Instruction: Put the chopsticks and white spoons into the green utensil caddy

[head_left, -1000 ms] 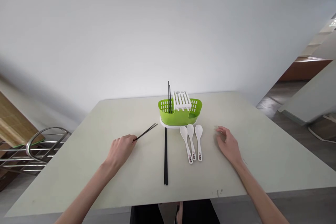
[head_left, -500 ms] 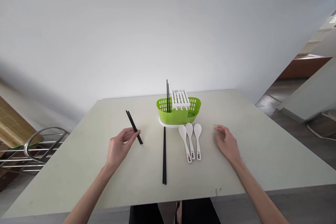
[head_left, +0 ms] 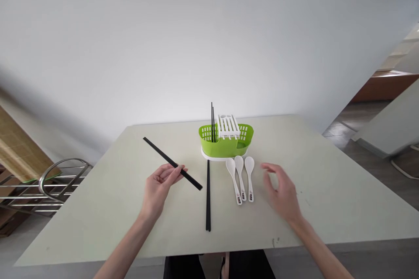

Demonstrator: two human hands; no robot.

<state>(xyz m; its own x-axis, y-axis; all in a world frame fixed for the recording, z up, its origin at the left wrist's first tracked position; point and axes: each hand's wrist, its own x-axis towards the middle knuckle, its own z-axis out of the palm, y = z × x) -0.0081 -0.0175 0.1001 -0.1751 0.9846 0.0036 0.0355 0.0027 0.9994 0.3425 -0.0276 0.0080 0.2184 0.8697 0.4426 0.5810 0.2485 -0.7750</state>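
Pale worktop [head_left: 98, 209] under a blank white wall. My left hand [head_left: 160, 187] pinches a black chopstick pair [head_left: 172, 164] near its middle, fingers closed round it, the sticks lifted off the surface and slanting away to the left. Second pair [head_left: 207, 196] lies flat just beside it, pointing at the green cutlery holder [head_left: 225, 141], where two more stand upright. Three white spoons [head_left: 241, 178] lie side by side. Right hand [head_left: 281, 192] hovers open, empty, slightly blurred.

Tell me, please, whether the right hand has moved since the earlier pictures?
Yes. The right hand has drifted left toward the three white spoons, closing the gap; it is open, blurred and holds nothing.
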